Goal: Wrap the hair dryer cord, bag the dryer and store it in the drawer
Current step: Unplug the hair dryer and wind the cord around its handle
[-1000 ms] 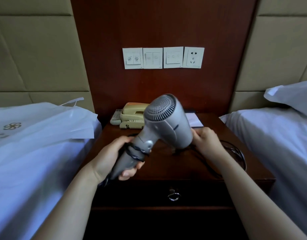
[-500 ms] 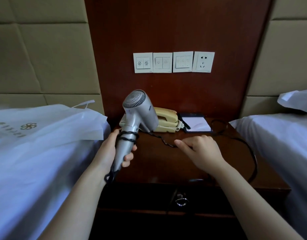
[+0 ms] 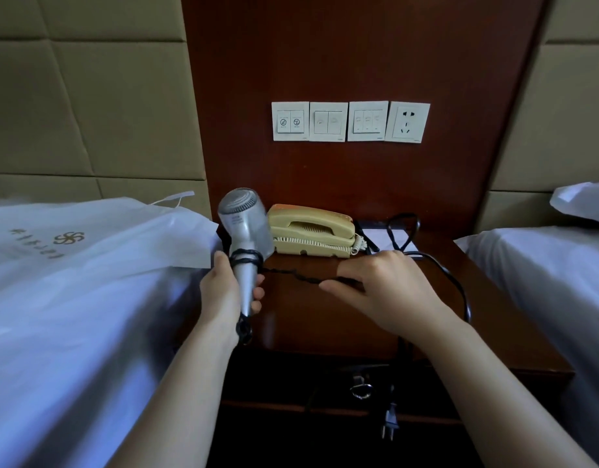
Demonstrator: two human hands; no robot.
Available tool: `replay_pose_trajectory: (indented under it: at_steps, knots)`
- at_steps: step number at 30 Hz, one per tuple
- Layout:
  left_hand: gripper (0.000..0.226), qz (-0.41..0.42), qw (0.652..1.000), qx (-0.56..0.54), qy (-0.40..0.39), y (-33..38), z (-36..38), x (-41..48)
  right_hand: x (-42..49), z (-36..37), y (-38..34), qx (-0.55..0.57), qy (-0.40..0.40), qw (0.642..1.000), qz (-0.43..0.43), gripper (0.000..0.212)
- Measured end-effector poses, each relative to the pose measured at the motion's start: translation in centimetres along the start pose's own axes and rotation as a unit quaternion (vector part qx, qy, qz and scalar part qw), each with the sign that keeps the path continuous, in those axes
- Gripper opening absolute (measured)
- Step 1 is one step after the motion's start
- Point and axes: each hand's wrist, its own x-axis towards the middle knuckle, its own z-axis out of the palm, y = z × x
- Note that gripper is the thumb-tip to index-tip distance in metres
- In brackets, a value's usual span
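We're gripping the hair dryer [image 3: 245, 224] upright in our left hand [image 3: 228, 292], just left of the phone [image 3: 311, 231]; our right hand [image 3: 385, 292] is pinching the cord [image 3: 291, 275] in front of the phone; cord turns are sitting round the handle [image 3: 245, 287]; the bag [image 3: 98, 238] is lying further left.

A dark red-brown wood panel [image 3: 325, 55] rises straight beyond both hands. On it, above the right hand [image 3: 385, 292], sit three white switch plates [image 3: 328, 121] in a row with a white socket [image 3: 407, 122] at their right end. Padded beige wall panels [image 3: 105, 106] flank the wood on either side. A wooden nightstand [image 3: 308, 319] lies under the hands, with a beige telephone [image 3: 311, 231] and a notepad [image 3: 379, 238] at its back. A white-sheeted bed [image 3: 71, 332] lies outside the left hand [image 3: 223, 292], another bed [image 3: 544, 265] outside the right, with a pillow [image 3: 585, 201] at its head. The light is dim and soft.
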Motion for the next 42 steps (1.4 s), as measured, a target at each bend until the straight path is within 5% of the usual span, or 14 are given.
replay_pose_trajectory:
  at_steps: [7,12,22,27,34,42]
  knots:
    - [0.051,0.122,0.954,0.275,0.009,-0.7,0.7,-2.1,0.9,-1.8,-1.0,0.016,0.079,0.997,-0.008,0.042]
    - [0.057,0.2,0.877,0.424,-0.107,-0.6,0.8,-4.6,1.0,-1.7,-1.3,0.061,0.095,0.994,0.007,0.037]
    - [0.017,0.214,0.761,0.607,-0.081,-1.2,1.4,-4.9,0.5,-0.9,-5.8,0.099,-0.045,0.993,-0.035,0.026]
    - [0.034,0.217,0.792,0.568,-0.059,-0.7,0.5,-5.0,0.5,-1.6,-5.5,0.121,-0.085,0.989,0.007,0.022]
    - [0.027,0.307,0.719,0.622,0.044,0.7,-0.4,-5.4,0.2,-1.1,-3.3,0.121,-0.119,0.972,0.163,0.048]
    - [0.03,0.27,0.735,0.619,0.06,1.6,-2.1,-5.0,-0.7,-0.3,-3.0,0.038,-0.192,0.969,0.148,0.045]
